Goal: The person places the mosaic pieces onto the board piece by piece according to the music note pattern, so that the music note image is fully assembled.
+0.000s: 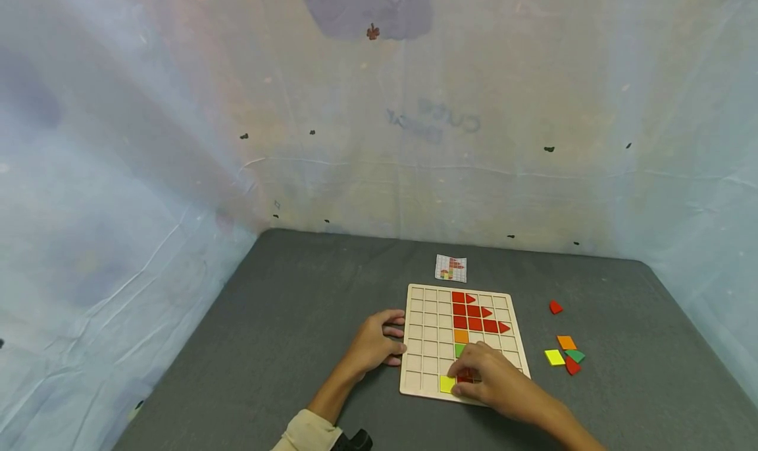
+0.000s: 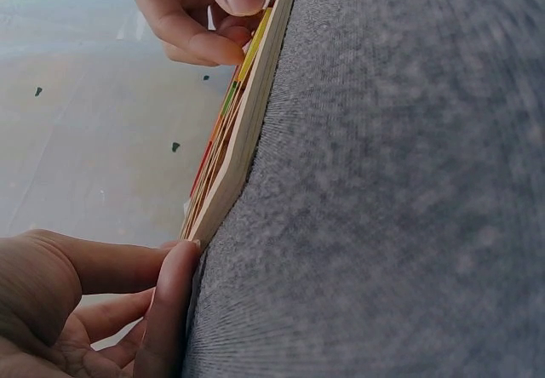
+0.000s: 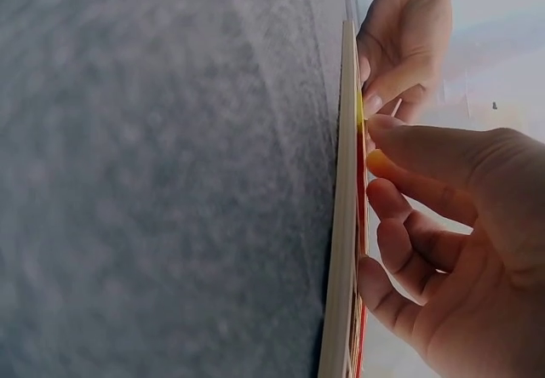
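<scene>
A wooden grid board [image 1: 422, 349] lies on the grey table. In the head view my left hand [image 1: 373, 342] is at its left edge; the left wrist view shows the thumb and a finger [image 2: 170, 297] pinching the rim. My right hand [image 1: 494, 378] is over the board's lower part, thumb and index fingertips at a yellow square tile [image 1: 447, 384] in a bottom-row cell. Red squares and pointed red tiles [image 1: 474, 311] fill three upper rows. Below them are an orange square [image 1: 461, 336] and a green tile [image 1: 458, 350]. The right hand partly hides more red tiles.
A small printed pattern card [image 1: 451, 268] lies behind the board. Loose tiles lie on the table to the right: a red one [image 1: 555, 307] apart, and an orange square [image 1: 566, 342], yellow square [image 1: 555, 357], green piece [image 1: 576, 355] and red piece [image 1: 572, 366] grouped together.
</scene>
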Demonstrator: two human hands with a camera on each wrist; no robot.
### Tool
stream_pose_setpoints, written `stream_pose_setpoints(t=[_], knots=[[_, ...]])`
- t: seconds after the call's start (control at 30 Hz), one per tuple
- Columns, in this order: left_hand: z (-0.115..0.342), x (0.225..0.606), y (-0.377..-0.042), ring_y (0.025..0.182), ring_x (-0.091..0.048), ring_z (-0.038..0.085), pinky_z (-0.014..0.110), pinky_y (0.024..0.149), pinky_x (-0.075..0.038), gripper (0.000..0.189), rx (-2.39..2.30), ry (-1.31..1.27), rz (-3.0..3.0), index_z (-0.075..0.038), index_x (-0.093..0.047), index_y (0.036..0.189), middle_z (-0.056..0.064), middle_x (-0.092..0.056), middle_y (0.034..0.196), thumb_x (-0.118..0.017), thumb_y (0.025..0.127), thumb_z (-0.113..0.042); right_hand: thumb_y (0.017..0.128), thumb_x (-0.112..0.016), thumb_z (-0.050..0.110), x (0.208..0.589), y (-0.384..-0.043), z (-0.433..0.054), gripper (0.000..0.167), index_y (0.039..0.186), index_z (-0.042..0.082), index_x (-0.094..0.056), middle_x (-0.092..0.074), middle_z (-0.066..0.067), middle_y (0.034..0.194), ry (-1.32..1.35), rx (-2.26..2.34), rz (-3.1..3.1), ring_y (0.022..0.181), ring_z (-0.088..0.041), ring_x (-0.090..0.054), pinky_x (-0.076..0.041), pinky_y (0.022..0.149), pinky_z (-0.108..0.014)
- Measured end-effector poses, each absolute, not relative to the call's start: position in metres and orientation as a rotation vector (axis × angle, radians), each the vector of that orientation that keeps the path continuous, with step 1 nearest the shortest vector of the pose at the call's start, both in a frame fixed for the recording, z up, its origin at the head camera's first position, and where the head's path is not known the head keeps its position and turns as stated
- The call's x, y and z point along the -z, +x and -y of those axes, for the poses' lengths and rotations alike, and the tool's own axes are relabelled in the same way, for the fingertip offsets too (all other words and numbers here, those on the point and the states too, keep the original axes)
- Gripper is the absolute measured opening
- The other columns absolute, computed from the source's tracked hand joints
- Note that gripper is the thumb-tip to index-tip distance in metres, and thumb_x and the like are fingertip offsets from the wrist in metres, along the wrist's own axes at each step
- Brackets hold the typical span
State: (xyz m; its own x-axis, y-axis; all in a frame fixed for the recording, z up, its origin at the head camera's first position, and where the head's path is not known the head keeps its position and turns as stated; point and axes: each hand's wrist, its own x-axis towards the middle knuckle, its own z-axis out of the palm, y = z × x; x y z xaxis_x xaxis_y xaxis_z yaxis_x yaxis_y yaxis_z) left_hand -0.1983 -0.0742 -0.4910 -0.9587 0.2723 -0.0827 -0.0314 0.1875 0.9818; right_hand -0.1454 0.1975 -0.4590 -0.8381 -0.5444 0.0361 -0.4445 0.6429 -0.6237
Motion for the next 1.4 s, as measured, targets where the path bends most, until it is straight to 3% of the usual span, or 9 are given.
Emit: stream_pose_setpoints(t=[0.37,0.53,1.17,1.4], knots=[[0.073,0.491,-0.199,0.107,-0.068,0.023,0.036,0.062,-0.066,0.069,-1.829,0.222,-2.225,-0.003,-0.059,0.148,0.014,-0.063,0.136,-0.079,0.083,0.009,0.091,-0.085,0.029,0.462,-0.147,-0.216,0.017,0.106,0.025,-0.078,-0.070,0.014,0.104,-0.839,1.062,-2.797,0.093,-0.006,-0.059,-0.054,0.079,-0.027],[0.073,0.491,-0.199,0.109,-0.068,0.026,0.038,0.061,-0.066,0.069,-1.852,0.236,-2.221,-0.002,-0.059,0.148,0.015,-0.063,0.136,-0.078,0.083,0.011,0.090,-0.086,0.026,0.462,-0.148,-0.230,0.021,0.109,0.021,-0.078,-0.071,0.011,0.103,-0.821,1.097,-2.824,0.090,-0.007,-0.061,-0.055,0.075,-0.026],[0.074,0.491,-0.198,0.108,-0.067,0.026,0.037,0.062,-0.066,0.069,-1.826,0.228,-2.239,-0.002,-0.058,0.148,0.015,-0.063,0.135,-0.079,0.083,0.010,0.088,-0.087,0.022,0.458,-0.143,-0.284,0.030,0.115,0.013,-0.077,-0.068,0.006,0.103,-0.471,1.085,-2.923,0.087,-0.003,-0.058,-0.052,0.067,-0.023],[0.074,0.491,-0.199,0.108,-0.068,0.025,0.039,0.060,-0.066,0.070,-1.848,0.224,-2.228,-0.002,-0.058,0.148,0.015,-0.063,0.135,-0.079,0.083,0.011,0.085,-0.090,0.027,0.461,-0.142,-0.302,0.035,0.116,0.016,-0.078,-0.070,0.009,0.103,-0.390,0.971,-3.036,0.089,-0.002,-0.059,-0.053,0.070,-0.025]])
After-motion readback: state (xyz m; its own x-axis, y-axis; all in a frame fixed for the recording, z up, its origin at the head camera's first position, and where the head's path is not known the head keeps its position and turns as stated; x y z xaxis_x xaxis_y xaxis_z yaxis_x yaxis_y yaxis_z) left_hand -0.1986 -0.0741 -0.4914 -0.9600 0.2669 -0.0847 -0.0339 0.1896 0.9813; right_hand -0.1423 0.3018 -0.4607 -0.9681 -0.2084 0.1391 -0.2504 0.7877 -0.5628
